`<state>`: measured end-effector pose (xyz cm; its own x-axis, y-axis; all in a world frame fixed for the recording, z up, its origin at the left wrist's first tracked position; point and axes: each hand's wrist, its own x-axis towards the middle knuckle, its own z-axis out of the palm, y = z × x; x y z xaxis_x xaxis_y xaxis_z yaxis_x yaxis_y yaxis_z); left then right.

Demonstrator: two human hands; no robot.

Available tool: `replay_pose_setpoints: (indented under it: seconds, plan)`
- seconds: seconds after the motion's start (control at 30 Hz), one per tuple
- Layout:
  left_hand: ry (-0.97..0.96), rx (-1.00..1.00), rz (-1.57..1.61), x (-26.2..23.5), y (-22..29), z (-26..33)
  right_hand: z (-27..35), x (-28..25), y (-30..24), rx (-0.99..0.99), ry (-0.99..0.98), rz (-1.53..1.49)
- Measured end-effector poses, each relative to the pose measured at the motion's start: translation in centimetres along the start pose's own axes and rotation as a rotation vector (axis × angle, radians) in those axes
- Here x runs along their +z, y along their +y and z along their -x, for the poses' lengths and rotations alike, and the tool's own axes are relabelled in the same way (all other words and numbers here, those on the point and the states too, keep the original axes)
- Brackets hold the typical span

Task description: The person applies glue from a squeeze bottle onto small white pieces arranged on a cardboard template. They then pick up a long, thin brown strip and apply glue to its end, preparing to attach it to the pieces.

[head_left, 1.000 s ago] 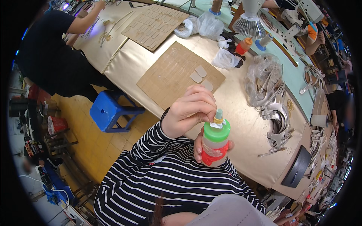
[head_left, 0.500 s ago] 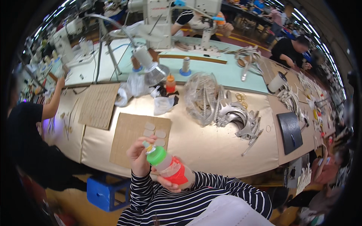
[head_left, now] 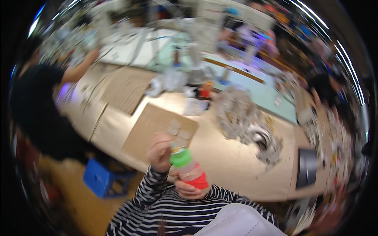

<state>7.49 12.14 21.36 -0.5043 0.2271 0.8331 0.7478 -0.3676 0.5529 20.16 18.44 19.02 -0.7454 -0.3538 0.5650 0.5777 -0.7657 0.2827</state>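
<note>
Low in front of me, my right hand (head_left: 187, 189) grips a squeeze bottle (head_left: 189, 171) with a bright green lid, a cloudy body and a red wrapping. The bottle is tilted, its top toward the left. My left hand (head_left: 159, 151) is closed at the bottle's yellowish tip, fingertips touching a small pale piece there; motion smears the detail. Just beyond my hands, a brown cardboard sheet (head_left: 147, 128) lies on the table, with several pale rounded pieces (head_left: 183, 135) near its right edge, partly hidden by my left hand and the bottle.
Silvery strips (head_left: 267, 143) and a clear plastic bag (head_left: 234, 110) lie to the right. An orange-red bottle (head_left: 205, 90) stands by white plastic bags (head_left: 173, 80). A dark flat pad (head_left: 306, 168) sits at far right. A person in black (head_left: 43, 102) stands left, near a blue stool (head_left: 98, 179).
My head view has swung, so the table appears tilted and shifted to the right, and now blurred. Both hands stay at the bottle, which stands more upright.
</note>
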Motion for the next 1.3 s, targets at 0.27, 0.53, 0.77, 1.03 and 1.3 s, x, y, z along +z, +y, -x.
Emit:
replay_pose_setpoints:
  seconds: [0.27, 0.53, 0.77, 1.03, 1.3]
  plan:
    - [-0.337, 0.079, -0.123, -4.2, 2.7, -1.8, -0.5, -1.2, -0.2, 0.075, -0.038, 0.179]
    - [-0.190, -0.409, 0.183, -6.0, 3.6, -0.8, -0.3, 1.2, 0.8, -0.144, 0.599, 0.767]
    - [-0.245, -0.363, 0.041, -8.0, 4.4, -1.5, 0.4, 0.7, -0.1, -0.152, 0.732, 1.335]
    - [-0.158, -0.383, -0.017, -7.7, 5.0, -1.5, 2.3, 0.3, -0.4, -0.181, 0.815, 1.528]
    - [-0.352, -0.466, 0.058, -9.8, 5.2, -1.9, 3.2, 1.3, -1.9, -0.036, 0.778, 1.683]
